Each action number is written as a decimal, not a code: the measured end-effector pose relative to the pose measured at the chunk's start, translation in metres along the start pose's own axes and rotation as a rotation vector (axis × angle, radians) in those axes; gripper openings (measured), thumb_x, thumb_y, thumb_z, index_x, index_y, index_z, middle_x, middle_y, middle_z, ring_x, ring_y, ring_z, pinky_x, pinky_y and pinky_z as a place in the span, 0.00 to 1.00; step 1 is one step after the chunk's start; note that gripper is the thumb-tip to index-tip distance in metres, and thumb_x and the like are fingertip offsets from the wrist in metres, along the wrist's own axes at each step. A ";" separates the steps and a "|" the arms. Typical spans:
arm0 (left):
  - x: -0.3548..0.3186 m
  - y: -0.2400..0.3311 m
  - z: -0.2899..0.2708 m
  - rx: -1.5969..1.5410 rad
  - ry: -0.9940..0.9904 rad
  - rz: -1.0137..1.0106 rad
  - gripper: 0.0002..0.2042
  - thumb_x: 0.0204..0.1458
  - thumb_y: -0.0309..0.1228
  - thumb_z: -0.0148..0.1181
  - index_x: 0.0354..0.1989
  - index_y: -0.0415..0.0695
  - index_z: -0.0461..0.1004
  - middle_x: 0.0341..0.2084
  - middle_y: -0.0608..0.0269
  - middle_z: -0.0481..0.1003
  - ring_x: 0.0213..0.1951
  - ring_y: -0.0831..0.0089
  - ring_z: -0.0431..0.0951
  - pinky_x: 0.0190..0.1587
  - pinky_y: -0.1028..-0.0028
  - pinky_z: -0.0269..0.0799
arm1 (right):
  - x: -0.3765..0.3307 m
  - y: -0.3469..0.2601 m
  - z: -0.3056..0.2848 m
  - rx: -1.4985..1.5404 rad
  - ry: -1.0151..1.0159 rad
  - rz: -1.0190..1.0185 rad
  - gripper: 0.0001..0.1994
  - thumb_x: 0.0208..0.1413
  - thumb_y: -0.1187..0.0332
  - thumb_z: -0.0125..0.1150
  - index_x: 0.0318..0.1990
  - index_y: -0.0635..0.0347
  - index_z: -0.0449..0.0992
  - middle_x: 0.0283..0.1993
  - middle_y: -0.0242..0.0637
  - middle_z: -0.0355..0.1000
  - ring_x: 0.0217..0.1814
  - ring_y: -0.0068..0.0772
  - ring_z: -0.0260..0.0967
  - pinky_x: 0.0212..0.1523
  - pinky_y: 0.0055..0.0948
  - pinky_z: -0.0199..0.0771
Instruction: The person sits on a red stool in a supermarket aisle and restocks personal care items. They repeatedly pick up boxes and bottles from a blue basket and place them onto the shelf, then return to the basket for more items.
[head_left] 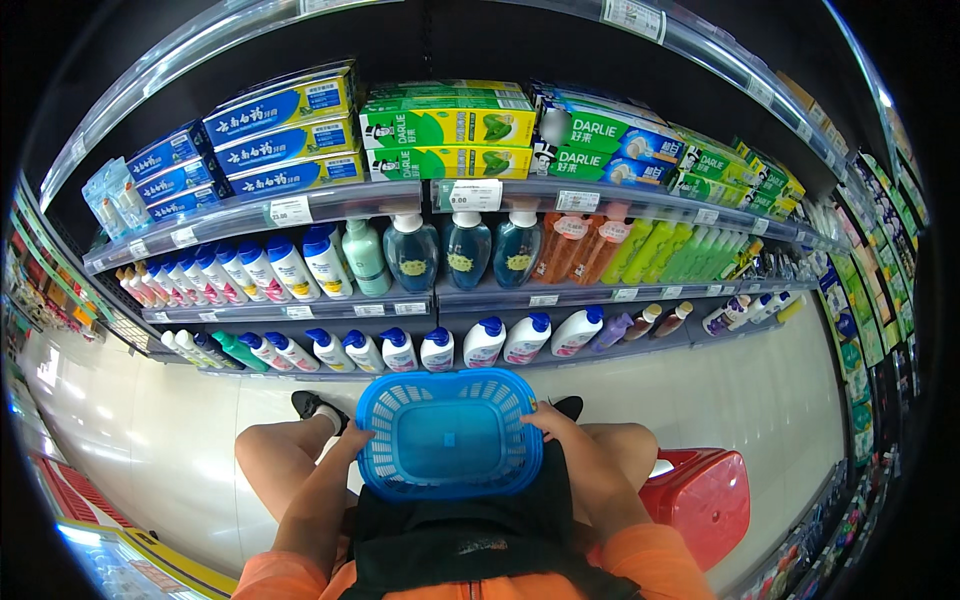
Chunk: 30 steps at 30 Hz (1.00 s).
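A blue plastic basket (450, 490) with slotted sides rests over my lap, its open top facing up. Its flat bottom shows with nothing lying on it. My left hand (354, 438) grips the basket's left side near the rim. On the opposite side, my right hand (546, 420) is closed on the rim, thumb toward the inside. Some fingers of both hands are hidden behind the basket's walls. Just beyond the basket stands a row of white pump bottles with blue tops, the nearest being a white bottle (437, 352) on the lowest shelf.
Toothpaste boxes (450, 130) are stacked on the upper shelf. Below them stand dark blue bottles (467, 252), orange bottles (600, 250) and several white ones. A red plastic stool (705, 505) is at my right. More goods hang on a rack (850, 350) at far right.
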<state>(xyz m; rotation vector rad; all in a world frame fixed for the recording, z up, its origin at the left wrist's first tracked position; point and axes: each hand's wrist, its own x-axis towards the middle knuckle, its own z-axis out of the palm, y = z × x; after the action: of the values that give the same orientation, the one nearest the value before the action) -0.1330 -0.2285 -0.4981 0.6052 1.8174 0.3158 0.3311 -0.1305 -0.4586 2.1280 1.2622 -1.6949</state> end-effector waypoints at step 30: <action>-0.204 0.150 -0.077 -0.022 -0.081 0.572 0.33 0.35 0.16 0.65 0.56 0.37 0.67 0.44 0.55 0.77 0.46 0.60 0.78 0.52 0.65 0.74 | -0.283 0.110 -0.039 -0.506 1.336 -0.510 0.22 0.53 0.62 0.62 0.55 0.59 0.72 0.50 0.46 0.72 0.58 0.52 0.65 0.59 0.51 0.61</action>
<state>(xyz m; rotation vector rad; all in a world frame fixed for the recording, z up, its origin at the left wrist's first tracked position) -0.1214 -0.2097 -0.2345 1.1037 1.5323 0.6813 0.4307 -0.3242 -0.2433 2.6232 2.2664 0.3524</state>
